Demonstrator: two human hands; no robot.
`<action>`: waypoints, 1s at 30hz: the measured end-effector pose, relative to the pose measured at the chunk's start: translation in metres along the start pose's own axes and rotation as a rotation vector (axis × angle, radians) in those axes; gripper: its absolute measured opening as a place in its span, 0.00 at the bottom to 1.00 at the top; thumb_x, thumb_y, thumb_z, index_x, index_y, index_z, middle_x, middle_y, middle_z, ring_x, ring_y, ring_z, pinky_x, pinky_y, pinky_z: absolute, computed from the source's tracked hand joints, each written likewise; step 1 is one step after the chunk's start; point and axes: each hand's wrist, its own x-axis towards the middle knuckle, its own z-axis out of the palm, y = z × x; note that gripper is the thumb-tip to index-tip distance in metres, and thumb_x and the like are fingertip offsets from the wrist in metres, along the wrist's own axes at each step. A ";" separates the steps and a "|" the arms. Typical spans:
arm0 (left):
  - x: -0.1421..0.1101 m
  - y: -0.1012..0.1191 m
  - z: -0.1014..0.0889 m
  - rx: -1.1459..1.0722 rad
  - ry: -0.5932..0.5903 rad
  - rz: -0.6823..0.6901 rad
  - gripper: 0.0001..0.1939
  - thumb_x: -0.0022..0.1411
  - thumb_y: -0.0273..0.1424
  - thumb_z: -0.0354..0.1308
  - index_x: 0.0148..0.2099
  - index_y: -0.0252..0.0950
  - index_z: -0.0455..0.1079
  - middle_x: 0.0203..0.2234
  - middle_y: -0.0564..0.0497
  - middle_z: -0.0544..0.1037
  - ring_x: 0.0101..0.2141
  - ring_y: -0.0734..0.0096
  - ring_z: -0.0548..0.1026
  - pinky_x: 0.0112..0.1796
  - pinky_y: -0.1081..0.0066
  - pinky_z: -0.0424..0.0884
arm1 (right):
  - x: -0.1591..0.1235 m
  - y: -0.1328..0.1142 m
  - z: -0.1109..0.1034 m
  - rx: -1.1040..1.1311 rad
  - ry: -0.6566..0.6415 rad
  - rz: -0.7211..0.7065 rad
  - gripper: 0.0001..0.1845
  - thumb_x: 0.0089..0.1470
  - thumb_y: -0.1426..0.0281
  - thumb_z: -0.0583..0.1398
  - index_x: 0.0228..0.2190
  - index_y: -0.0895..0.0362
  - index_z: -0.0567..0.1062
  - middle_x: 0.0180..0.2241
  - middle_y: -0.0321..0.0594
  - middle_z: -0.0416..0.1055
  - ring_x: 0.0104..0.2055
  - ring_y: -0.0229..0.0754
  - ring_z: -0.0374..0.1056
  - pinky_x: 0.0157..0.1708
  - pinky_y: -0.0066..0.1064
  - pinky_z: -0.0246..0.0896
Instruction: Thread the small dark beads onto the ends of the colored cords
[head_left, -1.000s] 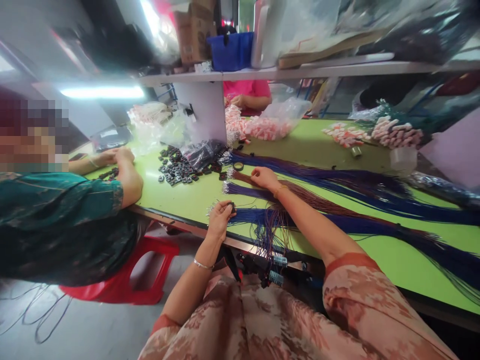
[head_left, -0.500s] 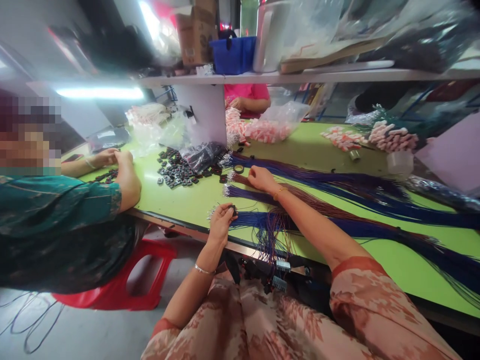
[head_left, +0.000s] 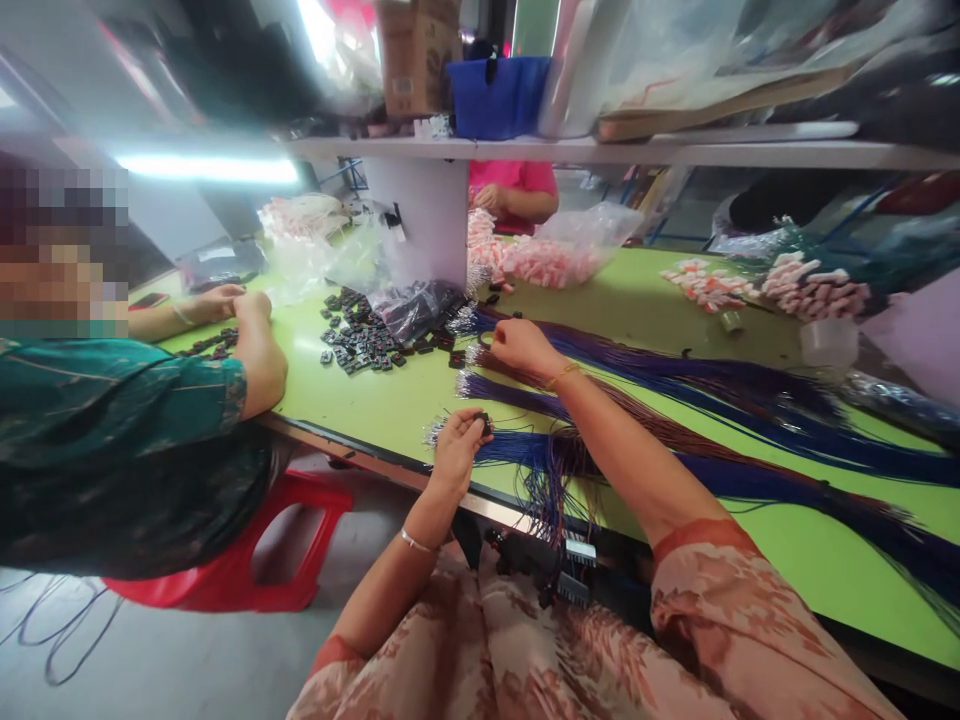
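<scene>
My left hand [head_left: 457, 450] is closed around a small black connector housing [head_left: 486, 424], held above the table's near edge. Thin wires run near the connector. Just behind that hand lies a bundle of blue wires [head_left: 514, 447] with bare metal terminals at its left end. My right hand [head_left: 525, 350] reaches over the brown wires [head_left: 622, 400], its fingers pinched close to their silvery terminal ends [head_left: 475, 354]. Whatever is in this pinch is too small to make out. A ring-shaped roll [head_left: 487, 339] lies partly hidden behind the fingertips.
Many black connector housings [head_left: 360, 335] are heaped left of the wires, beside a dark plastic bag [head_left: 420, 308]. At left, a co-worker in a green top [head_left: 135, 400] sits on a red stool [head_left: 300, 575]. A shelf [head_left: 637, 150] spans the table. White-and-pink pieces [head_left: 551, 262] lie behind.
My right hand has come leftward, nearer the terminal ends of the brown wires. My left hand keeps hold of the black connector housing. The whole view has shifted slightly.
</scene>
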 end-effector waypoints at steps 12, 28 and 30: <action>-0.003 0.004 0.000 -0.083 -0.036 -0.020 0.14 0.49 0.30 0.65 0.39 0.34 0.69 0.30 0.52 0.74 0.32 0.75 0.73 0.35 0.72 0.69 | -0.075 -0.017 0.018 0.727 -0.084 -0.169 0.07 0.44 0.69 0.56 0.22 0.60 0.71 0.20 0.31 0.63 0.22 0.30 0.53 0.23 0.23 0.48; -0.002 0.004 -0.001 -0.146 -0.030 -0.013 0.11 0.51 0.26 0.61 0.40 0.34 0.69 0.31 0.50 0.74 0.35 0.72 0.73 0.46 0.63 0.69 | -0.118 -0.017 0.037 0.513 -0.018 -0.074 0.10 0.48 0.67 0.55 0.20 0.59 0.69 0.18 0.32 0.64 0.21 0.32 0.54 0.23 0.25 0.43; -0.001 0.002 -0.002 -0.139 -0.036 -0.008 0.12 0.51 0.27 0.61 0.40 0.34 0.68 0.31 0.50 0.74 0.36 0.72 0.73 0.46 0.64 0.69 | -0.118 -0.018 0.037 0.519 -0.014 -0.063 0.10 0.48 0.67 0.55 0.20 0.59 0.69 0.18 0.32 0.64 0.21 0.32 0.54 0.23 0.25 0.43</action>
